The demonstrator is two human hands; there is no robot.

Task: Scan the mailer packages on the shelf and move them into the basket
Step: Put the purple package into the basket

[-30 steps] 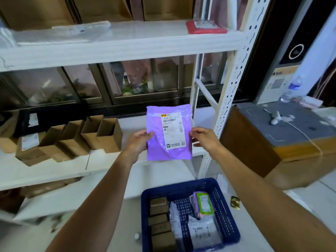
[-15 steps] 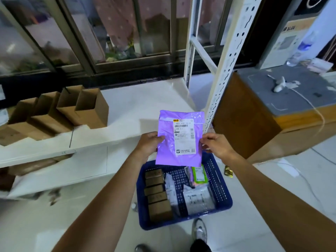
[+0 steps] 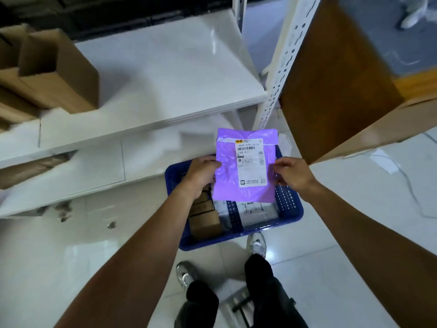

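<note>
Purple mailer (image 3: 246,166) above basket (image 3: 289,204) | left hand (image 3: 203,172) pinches left edge | right hand (image 3: 289,174) pinches right edge

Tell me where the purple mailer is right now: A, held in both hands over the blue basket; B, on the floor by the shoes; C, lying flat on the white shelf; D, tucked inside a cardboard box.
A: the left hand and right hand pinch the side edges of the purple mailer, which is held up over the blue basket.
</note>
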